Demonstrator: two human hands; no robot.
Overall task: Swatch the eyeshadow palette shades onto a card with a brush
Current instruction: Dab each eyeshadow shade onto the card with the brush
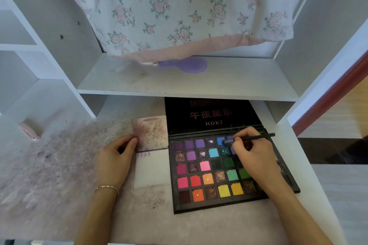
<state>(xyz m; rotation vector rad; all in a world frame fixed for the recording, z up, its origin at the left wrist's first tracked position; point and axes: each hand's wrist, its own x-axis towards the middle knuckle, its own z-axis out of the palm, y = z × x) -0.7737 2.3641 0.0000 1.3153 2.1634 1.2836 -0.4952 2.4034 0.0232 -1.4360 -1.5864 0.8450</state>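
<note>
- The left hand (116, 157) lay nearest, bracelet at the wrist, its fingers (130, 142) curled onto the left edge of the stained card (150, 132) and pinching it steady on the desk (123, 215).
- Below that sat the clean card (152, 171), flat and pale, with a few faint purple dabs along its top edge; both cards lay just left of the palette (229, 167).
- The right hand (250, 151) hovered over the palette, fingers pinched round the thin black brush (250, 137) like a pen, the tip down in the blue pan (220, 141) of the top row.
- To load well, I'd say a light swirl would do: pressed powder crumbles, and a heavy dig would scatter fallout.
- A tap before crossing to the card would likely keep the swatch crisp.
- The pans were small squares, mostly matte and chalky; several looked glittery and foiled.
- The desk wore a dusty pink-purple smear with dark specks.
- Further back, the black lid (211, 117) lay open flat with red lettering.
- On the shelf (229, 83) rested a purple hairbrush (185, 65), under floral cloth (179, 6).
</note>
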